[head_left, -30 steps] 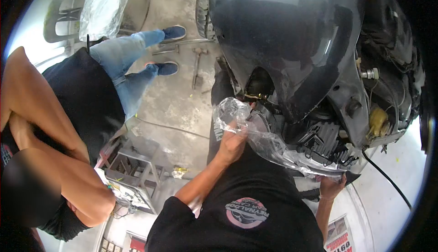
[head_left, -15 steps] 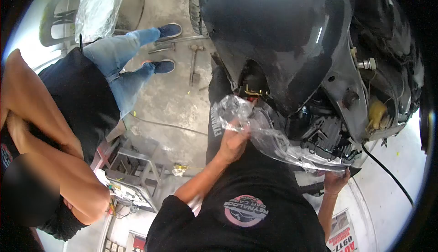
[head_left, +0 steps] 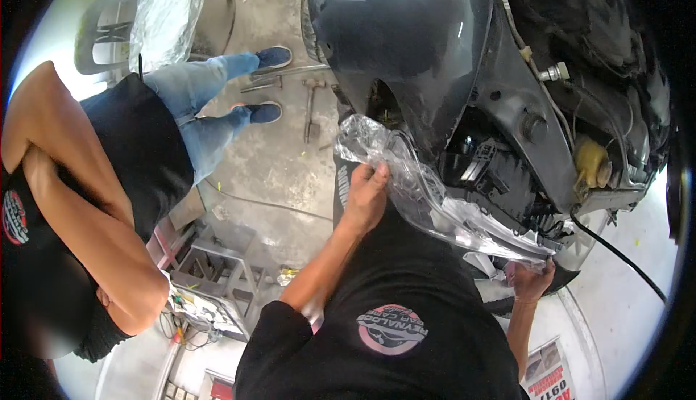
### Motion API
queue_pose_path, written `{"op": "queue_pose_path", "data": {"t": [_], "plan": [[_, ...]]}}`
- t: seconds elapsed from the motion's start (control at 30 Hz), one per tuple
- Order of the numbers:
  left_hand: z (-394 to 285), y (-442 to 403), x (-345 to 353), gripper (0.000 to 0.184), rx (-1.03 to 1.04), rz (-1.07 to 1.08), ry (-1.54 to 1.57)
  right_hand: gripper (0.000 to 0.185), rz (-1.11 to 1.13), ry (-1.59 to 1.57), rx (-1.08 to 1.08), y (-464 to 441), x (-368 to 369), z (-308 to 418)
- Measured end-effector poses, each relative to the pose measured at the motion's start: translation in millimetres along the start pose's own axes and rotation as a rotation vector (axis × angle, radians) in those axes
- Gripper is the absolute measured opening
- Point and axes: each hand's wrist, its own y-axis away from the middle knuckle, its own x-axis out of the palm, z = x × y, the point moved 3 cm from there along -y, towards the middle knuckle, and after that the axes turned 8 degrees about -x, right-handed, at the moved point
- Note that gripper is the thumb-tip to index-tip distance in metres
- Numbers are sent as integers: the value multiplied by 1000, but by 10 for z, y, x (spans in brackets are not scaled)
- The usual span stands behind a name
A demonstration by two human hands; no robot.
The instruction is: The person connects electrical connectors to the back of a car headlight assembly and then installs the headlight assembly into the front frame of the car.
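A long headlight [head_left: 475, 230] wrapped in crinkled clear plastic lies across in front of my body, slanting down to the right. My left hand [head_left: 365, 198] pinches the plastic near its upper left end, with my thumb on top. At the lower right end, my right hand [head_left: 531, 280] grips the headlight's edge, its fingers partly hidden beneath. Just beyond the headlight is the dark car's front corner, with a dark fender [head_left: 406, 45] and an open cavity [head_left: 471, 157] holding black parts.
A person [head_left: 138, 153] stands at the left with arms crossed. A hammer [head_left: 312, 110] and other metal tools lie on the concrete floor. A metal stand [head_left: 225, 269] is at lower left, a plastic-covered chair [head_left: 167, 23] at upper left. A black cable [head_left: 620, 259] hangs at the right.
The headlight has tilted and shifted away from the car's fender opening, showing more of the cavity. My left hand has moved slightly up and left; my right hand still holds the right end.
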Motion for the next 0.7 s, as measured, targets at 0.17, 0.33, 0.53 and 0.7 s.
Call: {"op": "queue_pose_path", "data": {"t": [0.17,0.33,0.53,0.7], "plan": [[-149,-72,94,43,115,-30,-43,46,29,-39,10,-2,-74,-41],[-169,-132,97,63,258,12,-28,44,103,-18,-28,-22,50,-124],[-144,-66,67,59,244,-23,-72,48,182,-62,-47,-24,124,-186],[-137,-21,106,59,207,-132,-76,48,178,-61,-69,-2,199,-268]]}}
